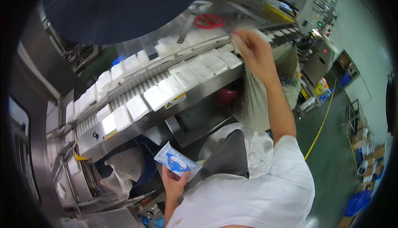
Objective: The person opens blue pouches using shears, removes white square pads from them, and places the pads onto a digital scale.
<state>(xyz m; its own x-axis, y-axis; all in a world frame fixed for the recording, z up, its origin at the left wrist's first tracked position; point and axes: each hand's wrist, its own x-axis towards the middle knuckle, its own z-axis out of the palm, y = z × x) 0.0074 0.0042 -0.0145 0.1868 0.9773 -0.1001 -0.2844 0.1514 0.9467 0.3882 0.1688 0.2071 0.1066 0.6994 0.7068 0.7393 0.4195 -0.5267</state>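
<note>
My left hand (173, 182) is closed round the lower end of a blue-and-white printed pouch (176, 160), held low in front of my body beside the conveyor. Over the far right part of the conveyor (130, 82), my right hand (253, 49) has its fingers curled down and inward. Motion blurs the fingertips, and I cannot make out what is between them. Along the conveyor's near edge, white folded pads (186, 78) lie in an overlapping row right up to that hand. A second row of white pads (103, 80) runs along the far side.
Red-handled scissors (208, 21) lie on the metal surface behind the conveyor. A large dark disc (120, 8) hangs overhead at left. Below the right arm is a pale sack (259, 99). A white bag (124, 170) sits in a dark bin. Cartons (375, 157) line the right wall.
</note>
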